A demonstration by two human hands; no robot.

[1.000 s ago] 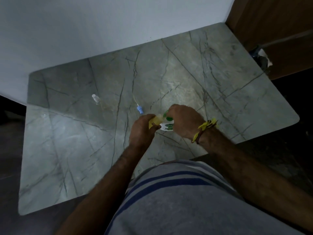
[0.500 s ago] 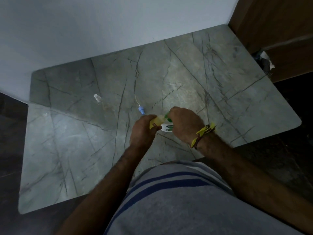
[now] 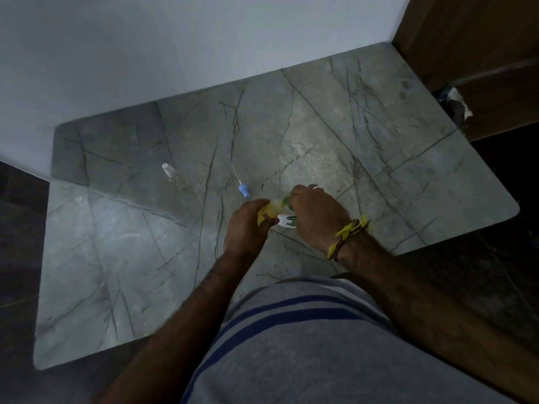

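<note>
Head view: 2 hands, 2 bottles, front-middle of table.
L hand (image 3: 248,228) grasps 1 yellow bottle (image 3: 269,210), fingers curled round it, forearm straight out. R hand (image 3: 316,217) clamps over top of 1 white bottle (image 3: 287,221) w/ green label, knuckles up, wrist bent. Bottles touch; can't tell if they rest on the table (image 3: 116,258). Also 1 blue nozzle (image 3: 243,190) w/ tube just beyond L hand, 1 clear cap (image 3: 167,169) farther left.
</note>
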